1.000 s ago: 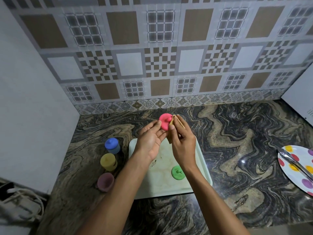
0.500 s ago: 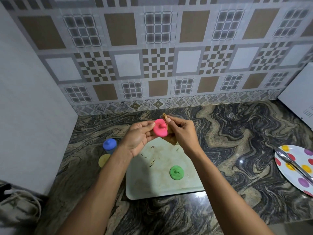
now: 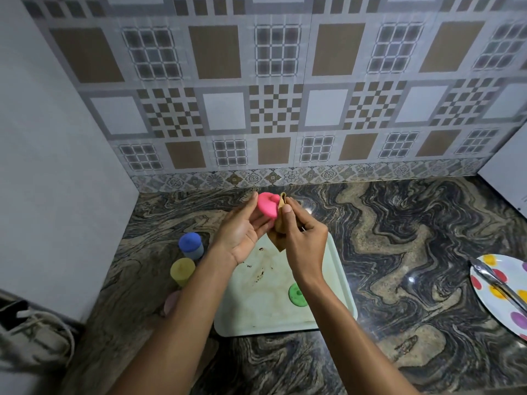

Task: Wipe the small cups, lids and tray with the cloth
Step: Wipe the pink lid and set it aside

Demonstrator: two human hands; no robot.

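In the head view, a pink lid [image 3: 266,205] is held up above the far end of the tray [image 3: 336,280], between the thumb and fingertips of the left hand [image 3: 242,232], whose palm is turned up. The left grip is closed on the lid's rim. A brown cloth [image 3: 281,223] is pinched in the right hand [image 3: 302,240] and pressed against the lid's right side, so the right grip is closed on the cloth, with a loose corner hanging toward the tray.

The lid is judged to be light, stiff plastic with a small knob, probably slick under a wipe. It is best taken by the rim, so that both faces are left free. The cloth is soft and limp and is better bunched over a fingertip.

A green lid [image 3: 298,293] lies on the stained tray. On the tabletop [image 3: 399,252], left of the tray, a blue-lidded cup [image 3: 190,245], a yellow cup [image 3: 182,270] and a half-hidden pale cup [image 3: 171,302] are lined up. They are likely easy to tip and should be steadied by the wall.
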